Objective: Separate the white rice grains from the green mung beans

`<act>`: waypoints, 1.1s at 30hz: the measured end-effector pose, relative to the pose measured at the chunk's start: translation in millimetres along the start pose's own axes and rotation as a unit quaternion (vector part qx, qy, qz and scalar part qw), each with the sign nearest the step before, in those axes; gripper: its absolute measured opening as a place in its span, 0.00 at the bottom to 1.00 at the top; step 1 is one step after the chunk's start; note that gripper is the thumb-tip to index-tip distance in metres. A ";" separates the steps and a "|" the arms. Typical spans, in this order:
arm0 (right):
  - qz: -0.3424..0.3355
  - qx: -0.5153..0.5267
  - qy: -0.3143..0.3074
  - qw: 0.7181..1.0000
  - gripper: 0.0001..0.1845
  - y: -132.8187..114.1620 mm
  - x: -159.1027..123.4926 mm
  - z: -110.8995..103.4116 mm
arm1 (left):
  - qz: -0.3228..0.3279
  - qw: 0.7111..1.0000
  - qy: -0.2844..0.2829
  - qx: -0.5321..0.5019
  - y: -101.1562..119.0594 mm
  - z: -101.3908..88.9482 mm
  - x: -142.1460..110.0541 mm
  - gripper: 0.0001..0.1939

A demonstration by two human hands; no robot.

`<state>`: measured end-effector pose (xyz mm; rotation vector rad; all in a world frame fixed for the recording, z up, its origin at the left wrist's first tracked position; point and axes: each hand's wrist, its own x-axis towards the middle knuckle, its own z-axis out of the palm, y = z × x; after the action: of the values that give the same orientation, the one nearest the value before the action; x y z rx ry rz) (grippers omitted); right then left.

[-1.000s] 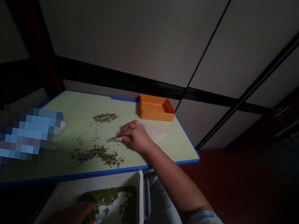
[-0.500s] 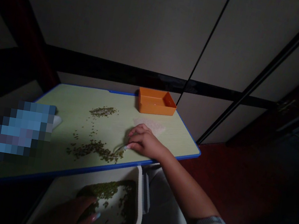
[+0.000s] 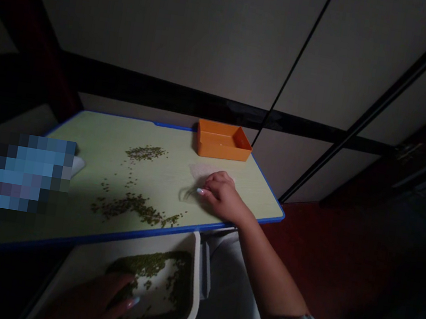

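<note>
My right hand is over the right part of the table, fingers curled round a small, thin, curved, pale tool; its exact kind is unclear. Just beyond the fingers lies a pale, whitish patch of fine material, partly hidden by the hand. A long scatter of small green bits runs along the near side of the table, left of that hand. My left hand, dark in shadow, reaches into a white bin with thumb and forefinger apart, among more green bits.
The pale green table has a blue edge. A second patch of green bits lies farther back. An orange open box stands at the back right corner. A blurred-out blue item lies at left. Cabinet panels rise behind.
My right hand has moved right and slightly away with the thin curved tool, off the near scatter of green bits. My left hand stays in the bin. The view has shifted slightly.
</note>
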<state>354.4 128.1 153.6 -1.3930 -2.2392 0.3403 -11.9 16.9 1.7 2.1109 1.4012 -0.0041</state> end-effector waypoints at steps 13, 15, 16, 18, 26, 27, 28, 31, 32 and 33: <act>0.058 0.012 -0.048 0.997 0.15 -6.3 -6.5 5.6 | 0.004 0.999 0.002 0.042 10.3 -4.3 0.9 0.28; 0.053 0.019 -0.056 0.997 0.15 -7.4 -7.7 4.6 | 0.009 0.999 0.008 0.040 15.3 -7.3 -0.1 0.27; 0.051 0.023 -0.058 0.997 0.16 -7.9 -8.7 4.2 | 0.009 0.999 0.009 0.040 17.3 -8.5 -0.3 0.27; 0.046 0.031 -0.061 0.997 0.16 -8.7 -11.5 3.8 | 0.001 0.999 0.003 0.045 20.5 -9.9 0.1 0.27; 0.038 0.050 -0.056 0.996 0.17 -15.1 -26.4 6.6 | -0.005 0.999 0.001 0.038 23.9 -9.6 -0.1 0.28; 0.040 0.052 -0.053 0.996 0.17 -16.5 -27.9 7.1 | -0.003 0.999 0.004 0.035 23.3 -9.2 -0.5 0.28; 0.043 0.054 -0.051 0.996 0.18 -18.0 -29.3 7.6 | -0.001 0.999 0.008 0.033 22.7 -8.8 -0.7 0.28; 0.055 0.063 -0.044 0.995 0.20 -22.3 -33.0 10.0 | 0.005 0.999 0.020 0.028 21.8 -8.1 -0.3 0.26; 0.059 0.066 -0.042 0.995 0.20 -23.6 -34.1 11.0 | 0.005 0.999 0.021 0.027 22.1 -8.2 -0.1 0.26; 0.063 0.067 -0.040 0.995 0.20 -24.8 -35.0 12.2 | 0.003 0.999 0.020 0.026 22.7 -8.5 0.1 0.26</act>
<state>341.9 86.2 145.0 -1.4752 -2.1519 0.5888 4.6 15.0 19.4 2.1693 1.4311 0.0033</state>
